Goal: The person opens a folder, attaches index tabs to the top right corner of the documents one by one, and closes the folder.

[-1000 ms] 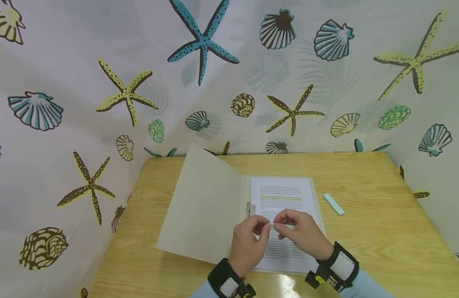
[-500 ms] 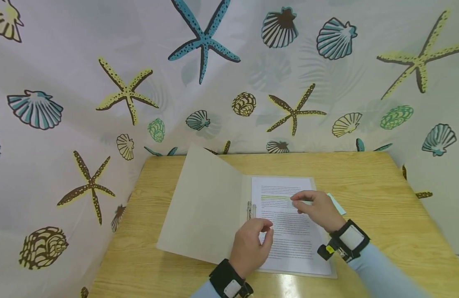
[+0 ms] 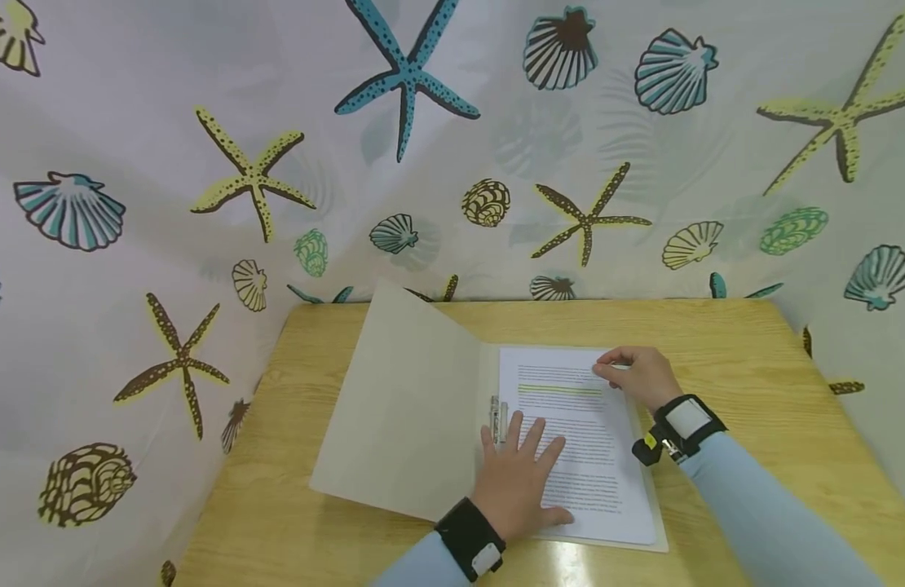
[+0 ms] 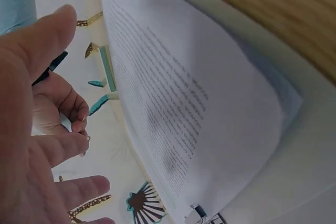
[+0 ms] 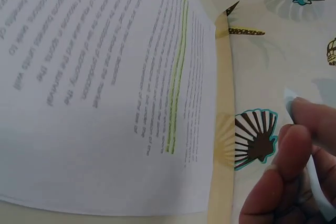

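Observation:
My right hand (image 3: 639, 377) is at the upper right corner of a printed page (image 3: 584, 444), pinching a small pale sticky flag (image 5: 317, 190) between thumb and fingertips. Part of the flag is hidden by the fingers. With fingers spread, my left hand (image 3: 522, 481) lies over the lower left of the page. A yellow highlighted line (image 3: 558, 390) crosses the text near the top. The page sits in an opened cream folder (image 3: 401, 408), beside its metal clip (image 3: 495, 420). In the left wrist view, one corner of the page lifts a little.
A light teal pad of flags (image 4: 106, 68) lies on the wooden table (image 3: 746, 383) to the folder's right, hidden behind my right hand in the head view. The folder's cover stands tilted up on the left. A cloth with shells and starfish (image 3: 438, 244) hangs behind the table.
My right hand has moved away from my left, up and right to the page's upper corner, with the flag. My left hand has gone from curled fingers to a flat spread on the page.

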Demonstrator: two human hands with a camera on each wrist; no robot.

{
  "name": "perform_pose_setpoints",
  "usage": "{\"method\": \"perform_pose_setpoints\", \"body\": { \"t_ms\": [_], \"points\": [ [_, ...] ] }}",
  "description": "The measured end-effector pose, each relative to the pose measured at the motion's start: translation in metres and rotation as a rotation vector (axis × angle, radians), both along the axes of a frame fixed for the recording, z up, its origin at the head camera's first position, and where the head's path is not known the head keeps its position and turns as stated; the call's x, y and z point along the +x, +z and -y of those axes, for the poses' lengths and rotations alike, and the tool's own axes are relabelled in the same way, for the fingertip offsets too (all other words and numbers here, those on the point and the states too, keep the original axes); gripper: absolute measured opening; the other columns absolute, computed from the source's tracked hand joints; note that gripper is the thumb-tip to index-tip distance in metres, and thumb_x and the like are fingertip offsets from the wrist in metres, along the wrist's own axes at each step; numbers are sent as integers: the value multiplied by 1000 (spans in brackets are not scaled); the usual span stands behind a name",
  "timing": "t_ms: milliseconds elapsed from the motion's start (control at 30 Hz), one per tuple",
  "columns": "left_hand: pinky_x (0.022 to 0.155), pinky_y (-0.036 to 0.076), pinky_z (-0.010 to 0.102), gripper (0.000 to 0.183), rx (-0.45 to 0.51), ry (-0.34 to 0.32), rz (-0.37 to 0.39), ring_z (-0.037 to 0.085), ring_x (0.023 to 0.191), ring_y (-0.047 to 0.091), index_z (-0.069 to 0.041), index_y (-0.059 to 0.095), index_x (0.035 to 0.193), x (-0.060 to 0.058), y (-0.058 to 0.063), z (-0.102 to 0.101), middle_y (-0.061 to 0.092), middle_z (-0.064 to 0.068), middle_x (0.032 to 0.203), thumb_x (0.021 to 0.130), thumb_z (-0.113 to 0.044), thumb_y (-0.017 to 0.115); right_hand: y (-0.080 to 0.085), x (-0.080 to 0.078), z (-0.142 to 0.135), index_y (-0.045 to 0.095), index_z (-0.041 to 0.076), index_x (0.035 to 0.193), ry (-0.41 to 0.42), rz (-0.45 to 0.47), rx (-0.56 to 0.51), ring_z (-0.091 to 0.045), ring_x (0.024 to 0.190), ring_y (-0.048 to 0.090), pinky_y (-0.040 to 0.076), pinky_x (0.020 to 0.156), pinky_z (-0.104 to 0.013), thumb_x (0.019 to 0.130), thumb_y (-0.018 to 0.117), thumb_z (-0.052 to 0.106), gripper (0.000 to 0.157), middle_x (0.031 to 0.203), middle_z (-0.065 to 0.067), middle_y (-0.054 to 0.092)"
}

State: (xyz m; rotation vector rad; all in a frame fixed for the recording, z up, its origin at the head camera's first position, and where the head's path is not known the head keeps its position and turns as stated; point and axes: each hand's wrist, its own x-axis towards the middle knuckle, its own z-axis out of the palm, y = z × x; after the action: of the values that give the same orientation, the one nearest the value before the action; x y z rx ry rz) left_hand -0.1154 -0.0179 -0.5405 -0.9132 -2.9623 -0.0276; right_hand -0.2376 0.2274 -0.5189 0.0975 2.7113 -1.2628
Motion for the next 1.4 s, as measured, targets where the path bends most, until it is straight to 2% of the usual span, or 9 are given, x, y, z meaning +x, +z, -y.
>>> {"method": "perform_pose_setpoints", "body": {
  "t_ms": [167, 333, 533, 733, 967, 1233, 1400],
  "points": [
    [96, 24, 75, 106, -99, 46, 5, 40, 143, 17, -33, 31, 151, -16, -4, -16, 26, 7, 157, 64, -91, 46, -12, -13, -8, 70, 8, 106, -21, 20, 75, -23, 79, 63, 43, 70, -34, 88, 70, 35, 32, 110, -16, 67],
    [96, 27, 73, 107, -157, 113, -18, 41, 142, 18, -35, 27, 151, -44, -7, -35, 25, 6, 157, 63, -94, 40, -24, -26, -15, 70, 7, 106, -43, 60, 121, -24, 80, 60, 41, 69, -34, 88, 70, 34, 32, 96, -12, 69],
    [98, 26, 72, 109, -225, 182, 35, 38, 143, 16, -42, 21, 152, -80, -26, -49, 22, 2, 158, 59, -98, 34, -36, -38, -20, 71, 6, 104, -43, 61, 172, -26, 83, 56, 41, 65, -32, 87, 70, 32, 32, 96, -13, 67],
    [101, 25, 69, 111, -267, 186, 111, 34, 145, 15, -49, 13, 150, -106, -41, -55, 15, -3, 160, 54, -101, 31, -42, -45, -18, 71, 6, 100, -17, 58, 217, -27, 84, 54, 41, 64, -31, 87, 71, 30, 28, 98, -14, 66],
    [97, 27, 71, 113, -232, 216, 210, 32, 146, 7, -55, 6, 148, -117, -45, -55, 6, -9, 161, 49, -102, 34, -51, -55, -15, 72, 6, 96, -13, 50, 211, -27, 81, 57, 46, 58, -28, 86, 71, 30, 26, 96, -14, 67],
    [93, 30, 73, 120, -236, 253, 274, 36, 145, 10, -55, 8, 148, -122, -32, -61, 11, -7, 161, 44, -98, 50, -44, -57, -10, 70, 4, 98, -36, 90, 176, -24, 74, 58, 47, 54, -27, 87, 70, 27, 25, 92, -13, 65],
    [90, 33, 73, 122, -258, 266, 289, 38, 144, 13, -56, 9, 147, -123, -23, -66, 11, -6, 160, 42, -95, 55, -44, -58, -13, 70, 4, 98, -29, 100, 176, -24, 75, 57, 46, 54, -27, 87, 70, 28, 26, 93, -14, 65]
  ]
}}
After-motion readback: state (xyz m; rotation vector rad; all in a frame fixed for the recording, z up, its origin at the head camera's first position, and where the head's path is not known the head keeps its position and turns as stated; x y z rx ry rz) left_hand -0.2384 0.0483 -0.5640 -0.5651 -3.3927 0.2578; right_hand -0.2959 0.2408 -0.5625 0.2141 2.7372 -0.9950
